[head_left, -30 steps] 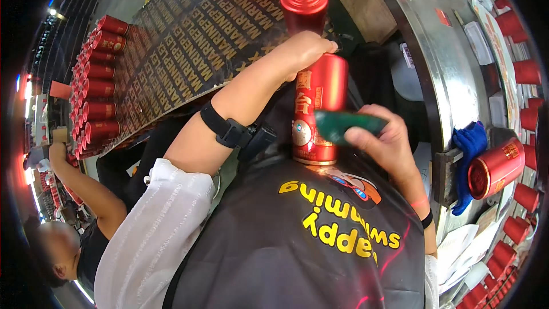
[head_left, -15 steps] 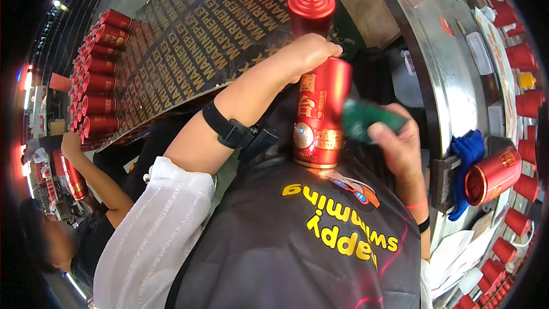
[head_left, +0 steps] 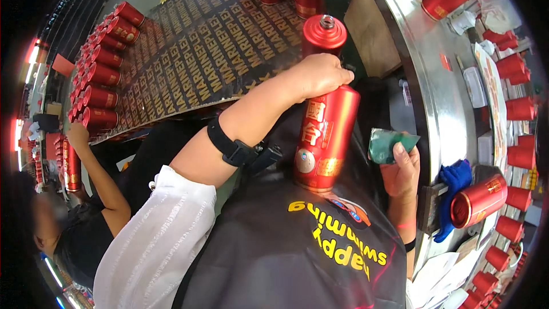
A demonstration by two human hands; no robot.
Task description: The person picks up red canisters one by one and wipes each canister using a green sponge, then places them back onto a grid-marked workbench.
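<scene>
My left hand [head_left: 325, 77] is closed round the top of a glossy red bottle [head_left: 326, 137] with gold lettering. That bottle leans slightly, its base against the dark apron [head_left: 257, 240] on my lap; its neck is hidden in my fingers. To the right of it, my right hand [head_left: 401, 171] pinches a flat green pad [head_left: 389, 145] between thumb and fingers. A gap separates pad and bottle. Just beyond my left hand stands another red bottle [head_left: 325, 37] with a bare threaded mouth.
On the left, a printed board [head_left: 200, 51] carries rows of red bottles [head_left: 106, 71]. A metal bench [head_left: 420, 28] runs along the right, bearing a blue cloth [head_left: 456, 186], a lying red bottle [head_left: 479, 200] and many red cups. A co-worker's arm [head_left: 97, 166] shows at far left.
My right hand has drawn the green pad away from the bottle, rightward and slightly down. The left hand keeps its hold. The whole view has shifted, showing more of the far end.
</scene>
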